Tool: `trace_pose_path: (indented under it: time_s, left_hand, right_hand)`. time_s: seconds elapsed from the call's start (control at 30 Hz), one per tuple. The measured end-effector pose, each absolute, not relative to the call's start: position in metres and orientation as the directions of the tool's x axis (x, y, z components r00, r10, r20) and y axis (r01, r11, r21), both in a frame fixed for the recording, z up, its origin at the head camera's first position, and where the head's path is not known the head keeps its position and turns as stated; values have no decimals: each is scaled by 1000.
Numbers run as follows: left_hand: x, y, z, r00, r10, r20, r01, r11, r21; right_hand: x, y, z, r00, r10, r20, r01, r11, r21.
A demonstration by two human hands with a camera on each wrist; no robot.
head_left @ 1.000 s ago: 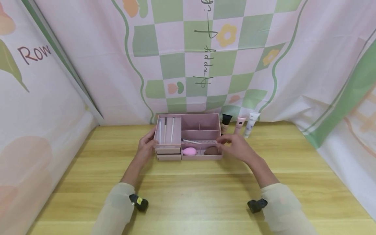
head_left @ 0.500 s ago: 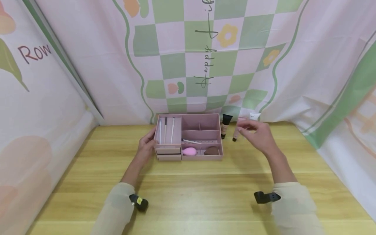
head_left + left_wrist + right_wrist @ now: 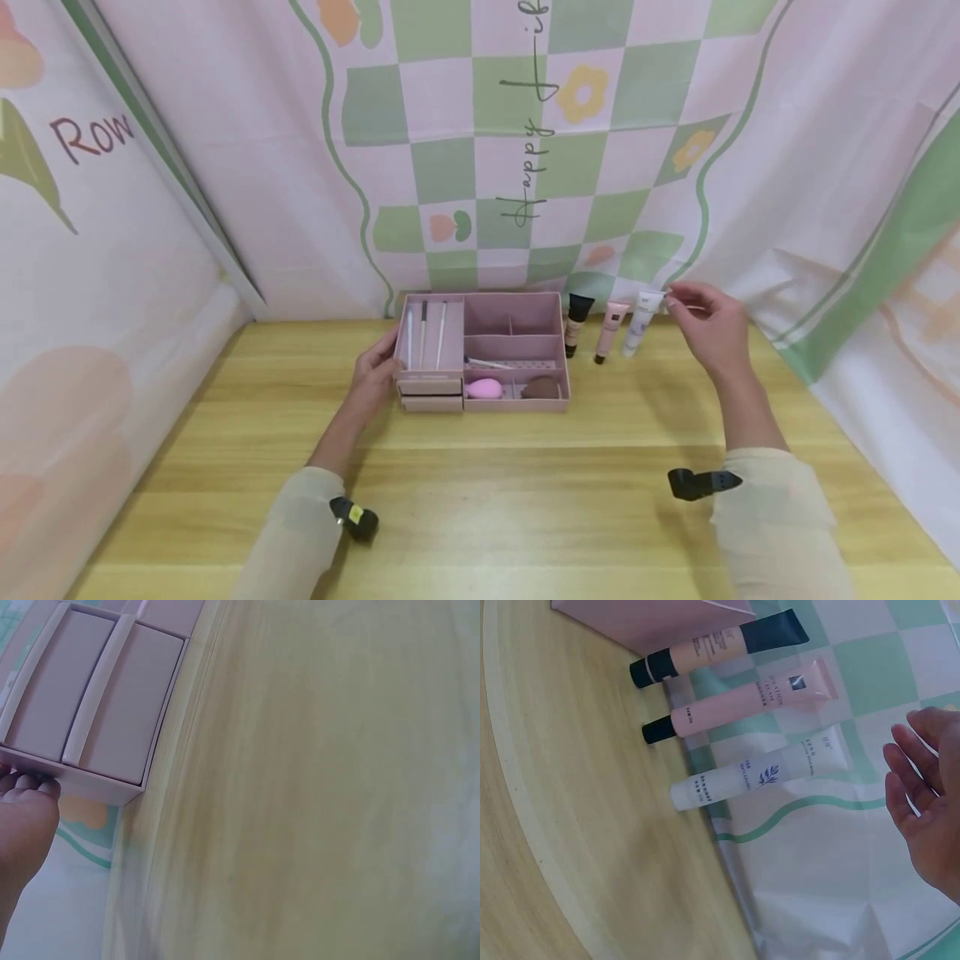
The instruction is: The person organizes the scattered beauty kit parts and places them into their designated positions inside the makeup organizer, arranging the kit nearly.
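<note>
A pink desk organizer stands at the back of the table. My left hand rests against its left side; in the left wrist view the hand's fingertips lie along the wall beside two drawers. To the organizer's right, a tube with a black top, a pink cream tube and a white tube stand upright on their caps. My right hand is just right of the white tube, fingers loosely bent and a gap between them and the tube in the right wrist view.
Several thin brushes lie in the organizer's left top tray, and another brush is in a middle compartment. A pink makeup sponge and a brown one fill the front. A patterned curtain hangs right behind the tubes.
My right hand has moved right from the organizer's right edge, past the tubes, to beyond the white tube. The left hand, organizer and tubes stay in place.
</note>
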State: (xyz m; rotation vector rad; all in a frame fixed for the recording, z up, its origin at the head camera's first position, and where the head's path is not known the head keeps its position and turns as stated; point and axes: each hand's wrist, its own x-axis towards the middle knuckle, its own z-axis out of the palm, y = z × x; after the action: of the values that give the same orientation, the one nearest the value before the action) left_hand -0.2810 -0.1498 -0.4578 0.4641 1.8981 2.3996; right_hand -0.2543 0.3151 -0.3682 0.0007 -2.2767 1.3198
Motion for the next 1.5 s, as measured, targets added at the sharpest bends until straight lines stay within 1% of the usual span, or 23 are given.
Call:
trace_pose_path:
  time_s: [0.27,0.4,0.53,0.67,0.87,1.13,1.5]
  left_hand:
    - [-280,-150,-459,-951,235,201,141,-249,958]
    - [-279,-150,-458,-948,238,211,149,-252,956]
    - [-279,-150,-456,-950,231,210,153,-243,958]
    - [-281,-150,-456,-953,226,201,147,-234,961]
    - [-281,-150,-456,-956,221,196,144,-228,963]
    - [-281,-150,-457,-956,221,193,139,-239,961]
    - [-282,-150,-458,-954,221,201,146,-242,959]
  right_hand:
    - [-266,322,-378,-855,365,369,-188,445,-876]
    - [-276,326,-383,-871,381,311,-157,385,-910]
    - [-282,329,-388,-901,367,231,-106,332,-937]
    - [-287,331,-393,-919,356,170,-64,290,-955]
    - [-294,331,-401,-934,327,145,-59,259,-964]
    - [-297,330,-410,-955,271,121,-123,10,-992]
    - [-302,326,-408,-973,219,80,-81,6,-997]
